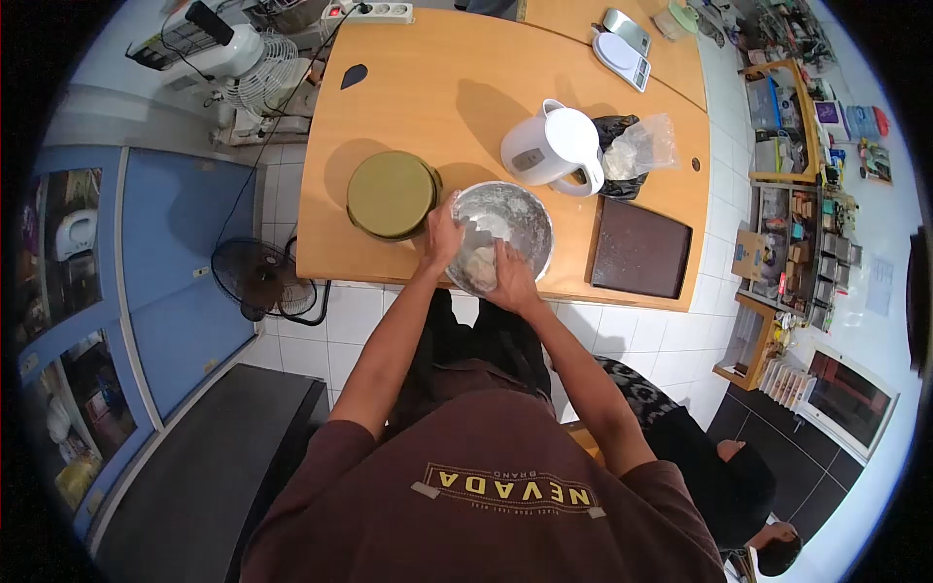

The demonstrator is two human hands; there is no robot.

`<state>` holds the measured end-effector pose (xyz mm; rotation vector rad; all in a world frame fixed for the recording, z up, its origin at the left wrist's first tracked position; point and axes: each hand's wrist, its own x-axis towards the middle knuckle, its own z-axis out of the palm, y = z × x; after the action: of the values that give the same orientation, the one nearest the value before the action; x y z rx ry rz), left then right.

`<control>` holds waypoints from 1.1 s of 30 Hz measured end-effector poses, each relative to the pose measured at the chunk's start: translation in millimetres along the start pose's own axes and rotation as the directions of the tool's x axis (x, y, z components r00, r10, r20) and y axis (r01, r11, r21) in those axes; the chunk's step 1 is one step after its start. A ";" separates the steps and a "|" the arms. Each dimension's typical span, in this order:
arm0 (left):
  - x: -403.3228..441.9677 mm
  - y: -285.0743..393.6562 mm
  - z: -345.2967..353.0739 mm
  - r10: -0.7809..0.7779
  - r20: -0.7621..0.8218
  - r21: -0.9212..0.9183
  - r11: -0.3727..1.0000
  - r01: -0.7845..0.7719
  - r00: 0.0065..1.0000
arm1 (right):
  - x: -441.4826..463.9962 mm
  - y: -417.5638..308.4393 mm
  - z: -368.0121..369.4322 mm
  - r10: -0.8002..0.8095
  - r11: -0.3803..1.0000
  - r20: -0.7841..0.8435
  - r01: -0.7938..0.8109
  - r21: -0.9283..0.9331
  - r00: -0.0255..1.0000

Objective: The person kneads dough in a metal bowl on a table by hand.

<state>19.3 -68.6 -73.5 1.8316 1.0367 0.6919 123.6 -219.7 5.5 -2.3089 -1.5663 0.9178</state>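
Observation:
A metal mixing bowl, its inner wall smeared with white flour, stands near the table's front edge. My left hand grips its left rim. Inside the bowl, my right hand is closed against a pale lump of dough, with the fingers partly hidden by the dough and hand. Just left of the bowl sits a round olive-green container, close to my left hand. Behind the bowl stands a white electric kettle.
The wooden table also bears a dark baking tray, a clear bag of white powder on black plastic, and a white kitchen scale. A black fan stands at left; a person in black is at lower right.

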 end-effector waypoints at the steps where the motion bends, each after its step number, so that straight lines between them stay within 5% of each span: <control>1: 2.8 -1.2 0.9 -0.003 0.017 0.014 1.000 0.003 1.000 | -5.1 -0.2 -0.5 0.001 0.999 -0.001 -0.001 -0.049 1.000; 8: 0.8 -4.6 1.9 0.002 0.004 0.043 0.999 -0.002 1.000 | -3.5 13.1 10.0 -0.178 0.920 -0.137 0.116 -0.375 0.974; 11: 3.5 5.4 -0.2 -0.044 0.033 0.072 0.997 0.042 0.998 | 4.3 39.4 53.9 -0.183 0.955 -0.080 0.158 -0.251 0.980; 14: 3.2 12.1 -3.3 -0.079 0.046 0.070 0.995 0.076 0.996 | 17.7 12.5 29.7 -0.038 0.912 0.152 0.097 -0.398 0.988; 18: 5.2 9.7 -0.3 -0.063 0.044 0.065 0.996 0.060 0.997 | 45.2 6.3 25.8 -0.043 0.895 0.163 0.111 -0.432 0.986; 23: 0.7 3.5 -2.3 -0.042 0.067 0.064 0.997 0.037 0.997 | 68.5 18.1 60.5 0.216 0.972 -0.124 -0.226 -0.069 0.968; 25: -10.0 13.2 -6.7 -0.134 0.084 0.047 0.990 0.131 0.987 | 70.6 14.3 61.2 0.262 0.965 -0.272 -0.247 0.086 0.926; 26: -15.8 19.7 -7.9 -0.177 0.092 0.037 0.984 0.175 0.980 | 71.0 11.8 61.7 0.409 0.910 -0.235 -0.376 0.173 0.882; 29: -49.9 -7.7 15.0 -0.054 -0.101 -0.058 0.997 0.048 0.993 | 91.2 27.9 82.2 0.513 0.847 -0.322 -0.407 0.343 0.796; 33: -38.1 4.6 14.6 -0.232 -0.056 -0.027 0.973 0.231 0.971 | 73.1 29.0 95.0 0.397 0.912 -0.314 -0.334 0.237 0.862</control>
<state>13.7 -109.1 -77.4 1.6479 1.2543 0.6155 107.1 -182.6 -111.0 -2.5101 -0.8798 0.6239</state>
